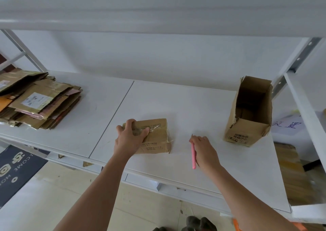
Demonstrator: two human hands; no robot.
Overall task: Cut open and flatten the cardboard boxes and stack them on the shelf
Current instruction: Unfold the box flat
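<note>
White shelving fills my view, and its broad shelf board (pixel 202 107) carries everything I have to work with. At the far left sits a stack of flattened boxes (pixel 38 100), well apart from the rest; at the right stands a tall open box (pixel 250 110), upright with its mouth toward me, torn along its edges. Between them, near the front, lies the small sealed box (pixel 155 137), taped over its top. I judge it light and fairly stiff but easily crushed, its glossy tape slippery, so I would hold it by the cardboard edges. My left hand (pixel 129 138) grips its left end, fingers curled over the top. My right hand (pixel 202 149), just beside it, is closed around a pink cutter (pixel 193 155).
</note>
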